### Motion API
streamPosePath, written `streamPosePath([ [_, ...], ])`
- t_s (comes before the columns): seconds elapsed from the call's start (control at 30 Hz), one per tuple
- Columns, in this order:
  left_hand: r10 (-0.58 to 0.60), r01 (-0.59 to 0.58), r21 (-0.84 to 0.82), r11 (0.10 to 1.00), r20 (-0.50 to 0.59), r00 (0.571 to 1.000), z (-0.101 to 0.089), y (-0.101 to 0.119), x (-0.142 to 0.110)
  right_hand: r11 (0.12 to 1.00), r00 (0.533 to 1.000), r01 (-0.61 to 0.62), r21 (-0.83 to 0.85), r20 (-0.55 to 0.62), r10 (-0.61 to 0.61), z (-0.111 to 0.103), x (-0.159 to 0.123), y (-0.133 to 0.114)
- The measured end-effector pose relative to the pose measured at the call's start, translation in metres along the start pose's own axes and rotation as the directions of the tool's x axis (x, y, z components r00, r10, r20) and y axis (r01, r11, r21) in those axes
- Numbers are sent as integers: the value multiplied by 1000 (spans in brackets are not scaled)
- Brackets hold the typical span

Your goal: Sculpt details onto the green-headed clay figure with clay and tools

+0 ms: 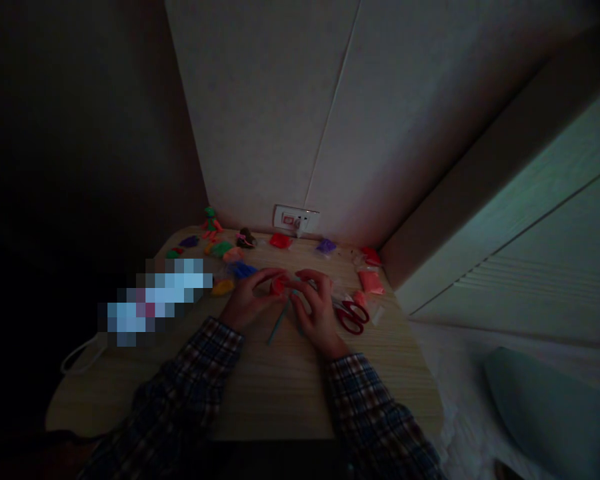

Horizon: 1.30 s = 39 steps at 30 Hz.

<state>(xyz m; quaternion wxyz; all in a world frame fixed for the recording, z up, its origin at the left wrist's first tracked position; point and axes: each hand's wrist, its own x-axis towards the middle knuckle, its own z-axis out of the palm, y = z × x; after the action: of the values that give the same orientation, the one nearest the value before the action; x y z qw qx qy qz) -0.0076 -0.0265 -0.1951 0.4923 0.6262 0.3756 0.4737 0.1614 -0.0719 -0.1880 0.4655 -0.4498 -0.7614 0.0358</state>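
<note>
Over the middle of the table, my left hand (249, 301) is closed, pinching a small red piece of modelling clay (278, 287) between thumb and fingers. My right hand (316, 308) is close beside it, with bent fingers meeting near the clay. A thin teal stick (277, 327) slants down and left from the right fingertips, which appear to grip its upper end. The exact contact is dim and partly hidden by the fingers. Red-handled scissors (353, 317) lie just right of my right hand, their blades partly covered.
Bags of red clay (281, 241), purple clay (326, 247) and coral clay (371, 281) line the wooden table (260, 393). A green-headed figure (211, 223) stands at the back left. Blue clay (244, 269) and yellow clay (223, 287) lie left. A blurred bright patch (155, 300) covers the left side.
</note>
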Motion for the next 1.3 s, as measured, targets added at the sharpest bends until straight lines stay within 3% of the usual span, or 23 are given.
streamPosePath([
  [0.2, -25, 24, 58, 998, 22, 999, 1, 8, -2, 999, 998, 24, -24, 62, -23, -1, 1, -1],
  [0.47, -25, 21, 68, 997, 63, 998, 0, 5, -4, 1000, 998, 16, -6, 57, -16, -2, 2, -1],
  [0.7, -66, 83, -152, 985, 114, 991, 2, 6, -3, 1000, 999, 18, 23, 29, -18, -2, 2, -1],
  [0.87, -116, 143, -273, 951, 113, 987, 1, 3, -1, 991, 998, -65, 117, -14, 67, -1, 1, 1],
  [1.0, -91, 116, -159, 980, 151, 984, 1, 9, -1, 975, 990, -125, 182, -49, 136, 1, 2, 4],
  [1.17, -56, 59, -30, 998, 87, 995, 1, 12, 1, 956, 977, -188, 225, -62, 206, 2, 4, 6],
  [1.3, -104, 107, -47, 993, 65, 992, -2, 6, 3, 930, 961, -273, 248, 42, 272, 4, 6, 9],
])
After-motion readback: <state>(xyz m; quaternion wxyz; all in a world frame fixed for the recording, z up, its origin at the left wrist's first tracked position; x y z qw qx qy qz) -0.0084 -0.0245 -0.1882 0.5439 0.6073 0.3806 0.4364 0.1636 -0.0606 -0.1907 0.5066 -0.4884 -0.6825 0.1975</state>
